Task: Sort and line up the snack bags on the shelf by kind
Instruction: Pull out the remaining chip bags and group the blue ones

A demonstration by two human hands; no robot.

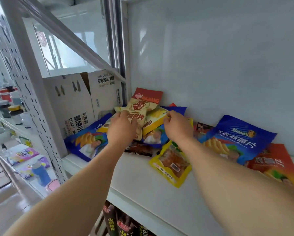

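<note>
Both hands are in the pile of snack bags on the white shelf (139, 174). The left hand (121, 129) has its fingers curled around a beige chip bag (139, 110) with a red top — that one sits on top of the heap near the back wall. The right hand (176, 126) pinches the edge of a yellow bag (153, 120) just beside it. Around them it's a jumble: a blue chip bag (86, 143) on the left by the cardboard box (71, 103), another blue bag (236, 140) on the right overlapping a red bag (272, 166), and a yellow see-through pack (172, 165) lying between the forearms.
</note>
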